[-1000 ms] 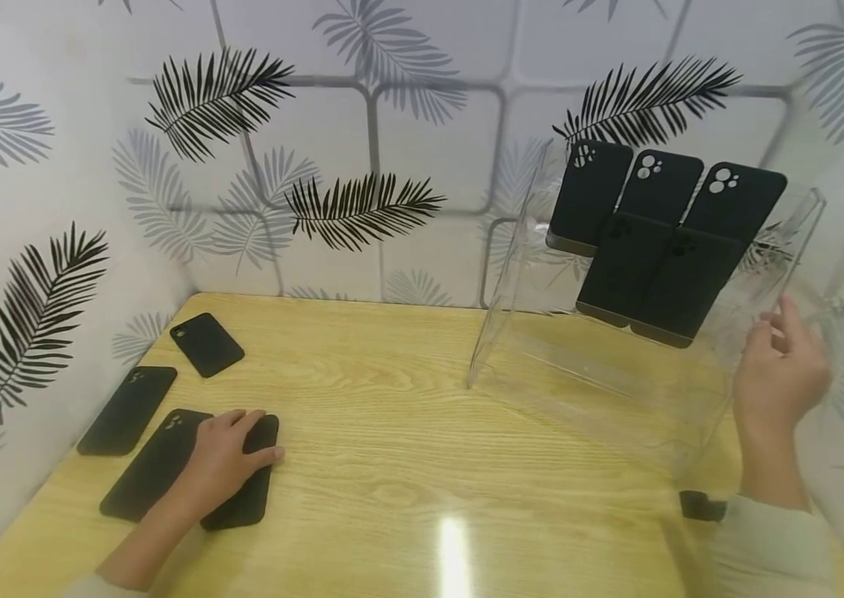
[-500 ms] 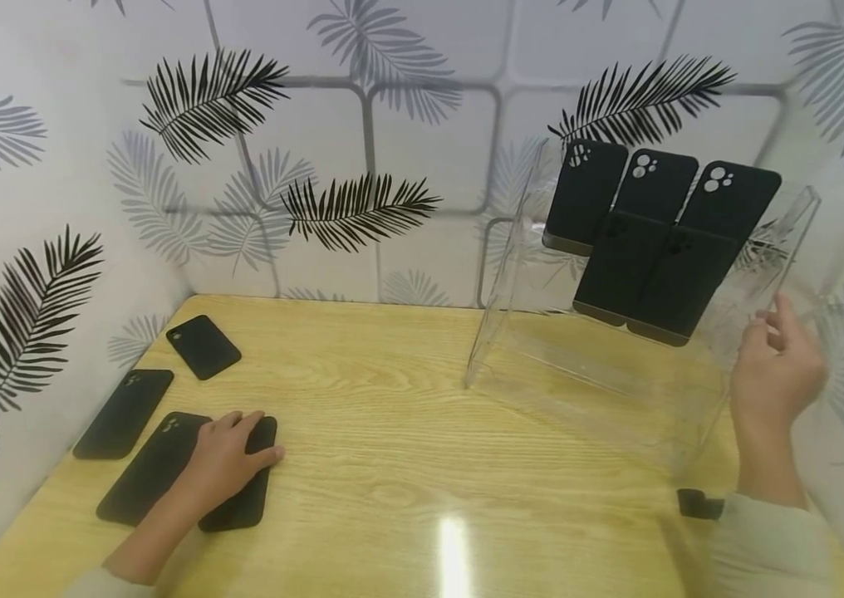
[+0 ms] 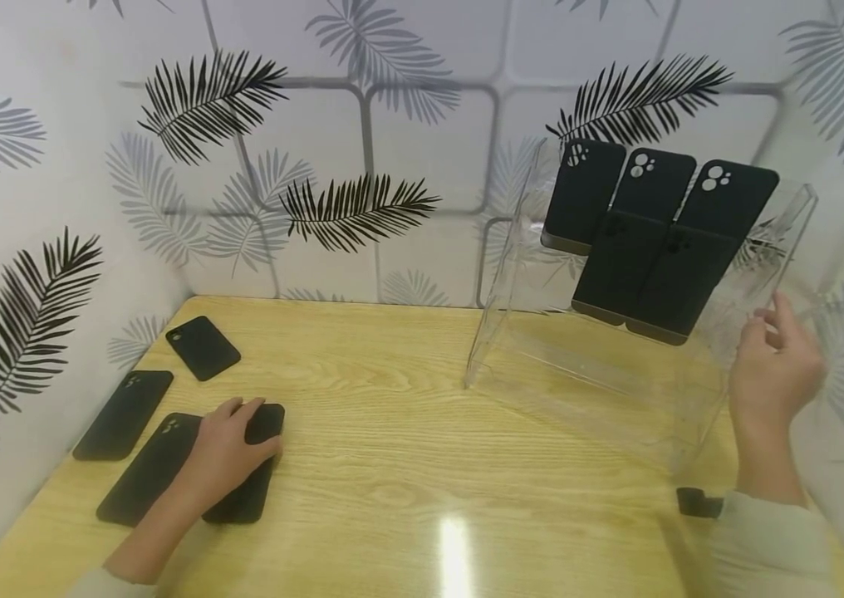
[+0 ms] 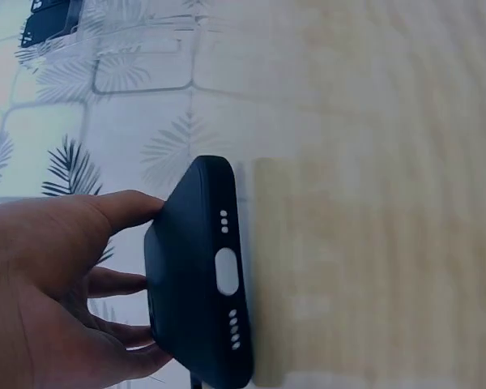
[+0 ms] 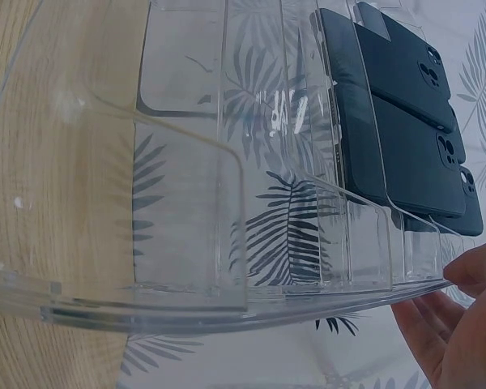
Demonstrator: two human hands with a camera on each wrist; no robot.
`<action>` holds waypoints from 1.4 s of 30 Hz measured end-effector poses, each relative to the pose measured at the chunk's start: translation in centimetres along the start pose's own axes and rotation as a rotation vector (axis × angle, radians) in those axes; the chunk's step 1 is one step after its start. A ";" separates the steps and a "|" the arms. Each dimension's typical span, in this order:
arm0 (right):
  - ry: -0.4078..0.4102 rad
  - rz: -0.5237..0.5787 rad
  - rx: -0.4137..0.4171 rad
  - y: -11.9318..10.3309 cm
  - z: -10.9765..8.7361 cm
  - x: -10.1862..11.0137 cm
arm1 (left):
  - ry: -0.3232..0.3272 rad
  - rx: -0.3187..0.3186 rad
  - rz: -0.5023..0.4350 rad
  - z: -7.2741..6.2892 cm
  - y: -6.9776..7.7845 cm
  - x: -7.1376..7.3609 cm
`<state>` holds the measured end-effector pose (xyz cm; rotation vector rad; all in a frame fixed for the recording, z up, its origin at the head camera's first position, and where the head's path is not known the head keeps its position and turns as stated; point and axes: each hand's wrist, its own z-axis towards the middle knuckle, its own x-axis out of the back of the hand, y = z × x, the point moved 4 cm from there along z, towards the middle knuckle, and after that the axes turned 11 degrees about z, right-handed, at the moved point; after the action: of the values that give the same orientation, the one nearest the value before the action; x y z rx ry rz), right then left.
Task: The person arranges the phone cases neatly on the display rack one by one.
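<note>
My left hand (image 3: 220, 453) grips a black phone case (image 3: 246, 494) low over the wooden table, thumb on one long edge and fingers on the other. In the left wrist view the bottom edge of this phone case (image 4: 227, 271), with its port cutout and speaker holes, faces the camera. At the right, my right hand (image 3: 777, 374) pinches the side edge of a clear tiered display stand (image 5: 146, 318). Three phone cases (image 3: 654, 187) stand in the stand's upper row. Two more phone cases (image 3: 684, 286) lean in front of them, one tier lower.
Left of my left hand, another black phone case (image 3: 156, 469) lies on the table (image 3: 392, 440), partly under my wrist. Two further phone cases (image 3: 123, 415) lie near the left wall. A small black object (image 3: 699, 503) sits by my right sleeve. A leaf-patterned wall (image 3: 422, 141) borders the table.
The phone case under my left hand has shifted slightly up and to the right, and the fingers have drawn in on its edges. My right hand stays on the stand.
</note>
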<state>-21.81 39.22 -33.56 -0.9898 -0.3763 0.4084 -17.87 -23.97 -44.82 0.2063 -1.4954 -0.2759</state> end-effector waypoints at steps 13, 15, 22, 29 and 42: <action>0.007 -0.013 0.028 -0.2 0.1 -0.3 | 0.071 -0.001 -0.081 0.7 1.7 0.6; 0.008 -0.011 0.031 -0.3 0.1 -0.3 | 0.086 -0.010 -0.105 1.0 2.2 0.9; -0.001 -0.012 0.009 -0.3 0.1 -0.3 | 0.165 -0.076 -0.198 2.7 4.4 1.7; -0.015 -0.017 -0.005 -0.3 0.0 -0.3 | 0.238 -0.150 -0.253 4.9 7.8 2.7; -0.010 -0.030 -0.001 0.1 0.0 0.0 | 0.345 -0.264 -0.370 10.2 15.2 4.0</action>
<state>-21.85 39.26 -33.64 -0.9826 -0.3995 0.3864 -27.00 -10.39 -35.69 0.3020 -1.0600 -0.6953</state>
